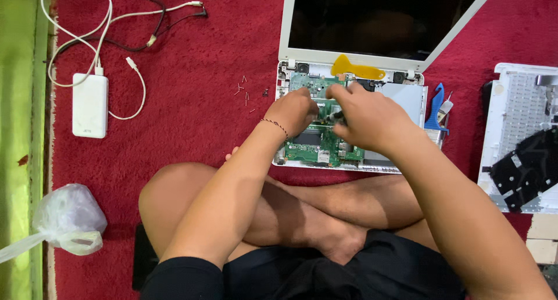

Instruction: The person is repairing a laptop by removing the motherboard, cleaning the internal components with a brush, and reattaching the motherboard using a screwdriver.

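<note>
A white laptop (407, 96) lies opened up on the red carpet, its green circuit board (314, 150) exposed and its dark screen (378, 18) tilted back. My left hand (293, 111) rests curled on the board's left side, a thin bracelet on its wrist. Over the board's middle, my right hand (369, 117) has its fingers pinched on a small dark part that I cannot make out. The two hands nearly touch. A yellow pry tool (354, 67) lies at the hinge edge.
Several small screws (244, 94) lie on the carpet left of the laptop. A white power bank (90, 105) with cables sits far left, a plastic bag (70, 218) below it. A blue tool (436, 108) and the white keyboard cover (523, 137) lie right. My crossed legs are in front.
</note>
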